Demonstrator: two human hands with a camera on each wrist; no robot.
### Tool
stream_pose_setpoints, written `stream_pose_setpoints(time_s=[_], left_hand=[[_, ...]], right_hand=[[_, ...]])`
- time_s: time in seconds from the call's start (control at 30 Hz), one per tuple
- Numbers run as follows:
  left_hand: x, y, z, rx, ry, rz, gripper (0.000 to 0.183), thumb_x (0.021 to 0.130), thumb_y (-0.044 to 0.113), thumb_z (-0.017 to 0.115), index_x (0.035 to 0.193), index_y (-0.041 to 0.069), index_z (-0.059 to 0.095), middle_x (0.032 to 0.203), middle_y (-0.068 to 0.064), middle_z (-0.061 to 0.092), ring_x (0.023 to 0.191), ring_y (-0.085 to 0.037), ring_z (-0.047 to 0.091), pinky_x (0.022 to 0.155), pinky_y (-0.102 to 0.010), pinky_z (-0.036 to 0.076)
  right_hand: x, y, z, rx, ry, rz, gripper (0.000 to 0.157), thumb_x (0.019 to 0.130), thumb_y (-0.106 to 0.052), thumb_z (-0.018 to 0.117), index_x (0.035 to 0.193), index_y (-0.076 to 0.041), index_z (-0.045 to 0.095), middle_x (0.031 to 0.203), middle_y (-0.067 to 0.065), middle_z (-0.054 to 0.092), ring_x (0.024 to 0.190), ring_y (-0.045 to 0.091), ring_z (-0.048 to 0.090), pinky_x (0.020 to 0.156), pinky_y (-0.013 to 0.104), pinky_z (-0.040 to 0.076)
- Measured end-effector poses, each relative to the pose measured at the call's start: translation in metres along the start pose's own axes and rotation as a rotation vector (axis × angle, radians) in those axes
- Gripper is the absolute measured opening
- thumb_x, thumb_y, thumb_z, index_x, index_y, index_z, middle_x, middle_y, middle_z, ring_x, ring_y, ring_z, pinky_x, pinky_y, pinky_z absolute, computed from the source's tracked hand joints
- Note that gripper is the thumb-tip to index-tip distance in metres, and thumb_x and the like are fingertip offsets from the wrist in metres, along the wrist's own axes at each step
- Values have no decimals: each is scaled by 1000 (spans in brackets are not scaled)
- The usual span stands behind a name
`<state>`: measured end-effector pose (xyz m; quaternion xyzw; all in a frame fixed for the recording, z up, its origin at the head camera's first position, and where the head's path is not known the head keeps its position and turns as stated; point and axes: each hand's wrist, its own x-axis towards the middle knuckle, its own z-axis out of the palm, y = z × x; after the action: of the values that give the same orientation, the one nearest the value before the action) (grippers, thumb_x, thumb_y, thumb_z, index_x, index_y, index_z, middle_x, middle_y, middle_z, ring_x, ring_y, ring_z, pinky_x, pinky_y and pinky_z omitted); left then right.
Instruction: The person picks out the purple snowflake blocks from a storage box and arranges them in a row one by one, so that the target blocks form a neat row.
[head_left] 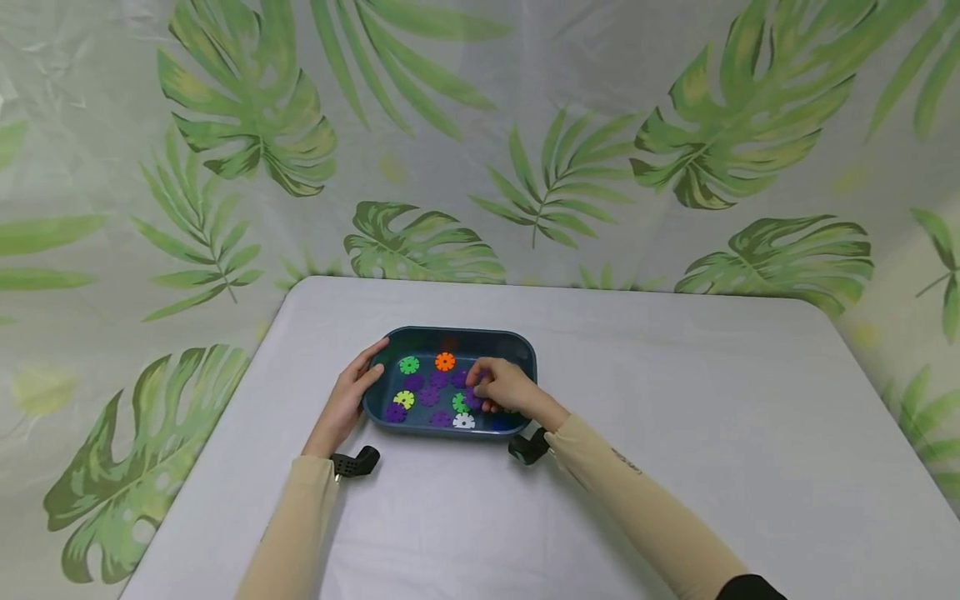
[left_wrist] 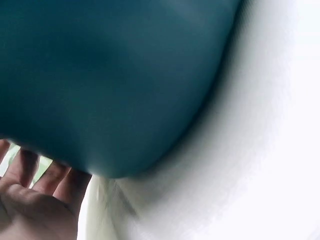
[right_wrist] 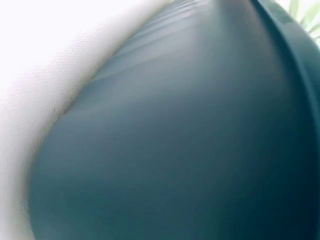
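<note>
A dark blue rectangular tray (head_left: pixel 450 434) holds several notched plastic snowflake discs. My left hand (head_left: pixel 347 406) grips its left end, thumb over the rim and fingers along the outside; in the left wrist view those fingers (left_wrist: pixel 52 177) bend up against the tray's wall (left_wrist: pixel 115 90). Over the tray's right half, my right hand (head_left: pixel 507 388) pinches a purple disc (head_left: pixel 472 399) between thumb and fingers. Close by lie a green disc (head_left: pixel 459 403) and a white disc (head_left: pixel 463 421). The right wrist view shows only the tray's outer wall (right_wrist: pixel 175 140), with the hand hidden.
Other discs in the tray include an orange disc (head_left: pixel 445 362), a green disc (head_left: pixel 408 365) and a yellow disc (head_left: pixel 403 400), among several purple ones. The tray stands on a white-covered table (head_left: pixel 675 400). Behind it hangs a leaf-patterned curtain (head_left: pixel 420 167).
</note>
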<state>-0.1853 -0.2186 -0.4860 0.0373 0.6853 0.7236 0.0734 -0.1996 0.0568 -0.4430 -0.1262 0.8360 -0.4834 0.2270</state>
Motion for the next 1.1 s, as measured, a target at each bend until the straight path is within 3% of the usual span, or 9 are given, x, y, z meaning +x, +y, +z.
stream_pose_setpoints(time_s=[0.13,0.4,0.53,0.67,0.83,1.1], left_hand=[[0,0,-2,27,-19,-5,48,102,11,45,150,15,35,157,-3,21,142,-22,19,112,-45,19],[0,0,-5,12,-34,-30,54,100,9,50,150,17,33,157,-1,20,143,-21,17,112,-47,20],[0,1,-4,12,-27,-29,54,100,9,50,150,16,33,157,-1,21,142,-20,16,112,-45,20],[0,0,-3,24,-9,-23,53,100,9,50,150,15,35,156,-2,23,142,-20,17,113,-44,19],[-1,1,-1,32,8,-14,52,100,8,49,150,14,35,156,-3,24,142,-19,18,113,-43,18],[-8,19,7,53,5,-17,52,100,7,49,149,7,33,156,-9,22,143,-25,16,113,-45,18]], right_hand=[[-3,-1,-5,13,12,-32,11,90,2,58,99,0,65,67,6,56,51,14,54,52,27,51],[-17,-2,-25,157,23,-78,14,91,1,56,104,4,61,80,16,59,58,19,60,66,46,56],[-30,-3,-44,215,71,-65,18,93,0,53,109,8,58,80,16,59,61,18,58,66,40,56],[-42,12,-67,278,148,-52,21,93,0,50,110,11,56,78,13,59,61,15,56,62,33,55],[-49,48,-87,274,235,-3,21,93,0,49,109,12,53,77,10,60,60,13,56,61,29,55],[-52,90,-90,214,201,107,18,93,3,47,107,13,52,80,14,62,61,14,61,59,27,55]])
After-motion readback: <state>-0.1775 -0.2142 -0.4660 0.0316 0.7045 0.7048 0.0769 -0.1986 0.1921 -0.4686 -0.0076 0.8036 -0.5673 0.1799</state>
